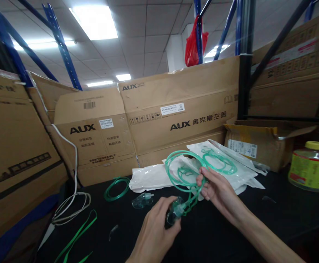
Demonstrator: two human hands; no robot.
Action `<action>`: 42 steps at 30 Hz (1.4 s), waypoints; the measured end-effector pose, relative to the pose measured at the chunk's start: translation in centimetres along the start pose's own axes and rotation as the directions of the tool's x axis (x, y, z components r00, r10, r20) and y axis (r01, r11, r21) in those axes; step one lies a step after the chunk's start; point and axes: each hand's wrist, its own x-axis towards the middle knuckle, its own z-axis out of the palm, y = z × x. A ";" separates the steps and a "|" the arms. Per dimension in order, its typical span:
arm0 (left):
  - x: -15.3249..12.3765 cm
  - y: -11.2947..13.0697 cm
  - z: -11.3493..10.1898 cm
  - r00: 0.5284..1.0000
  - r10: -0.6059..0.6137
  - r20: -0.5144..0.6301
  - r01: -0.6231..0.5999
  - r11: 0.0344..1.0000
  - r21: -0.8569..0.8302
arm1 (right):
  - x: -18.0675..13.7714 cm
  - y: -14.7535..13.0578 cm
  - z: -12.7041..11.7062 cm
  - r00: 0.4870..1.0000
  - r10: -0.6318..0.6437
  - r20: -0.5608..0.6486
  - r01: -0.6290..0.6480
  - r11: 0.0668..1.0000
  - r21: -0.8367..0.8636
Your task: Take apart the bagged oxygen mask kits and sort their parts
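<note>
My left hand [159,223] is closed around a clear oxygen mask [173,213] with a pale green connector, held above the black table. In my right hand [213,184] is a coil of green tubing [173,175], pinched at its right side; its lower strands hang near the mask's connector. Whether the tubing joins that connector I cannot tell. Behind my hands lie white plastic packages [151,177], and one at the right has green tubing [221,162] inside. Left of my hands, a second clear mask [142,200] rests on the table beside another green coil [116,189].
Green straps [78,233] and a white cable [73,204] lie on the left of the black table [209,233]. AUX cardboard boxes [181,91] wall off the back. At right stand an open carton [258,142] and a yellow-lidded jar [311,168].
</note>
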 end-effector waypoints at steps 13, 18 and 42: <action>-7.0 -2.8 -1.4 0.992 -0.074 0.100 0.064 0.993 0.100 | -5.2 2.5 -5.3 0.951 0.305 -0.046 -0.225 0.587 -0.778; -6.9 -2.3 -1.4 0.983 -0.130 0.127 0.125 0.991 0.043 | -6.4 1.5 -4.2 0.941 -0.186 0.282 0.319 0.213 -0.924; -4.7 -1.6 -0.9 0.957 0.287 0.045 -0.290 0.939 0.186 | -7.7 6.7 -1.6 0.708 0.091 0.700 0.688 0.137 -0.713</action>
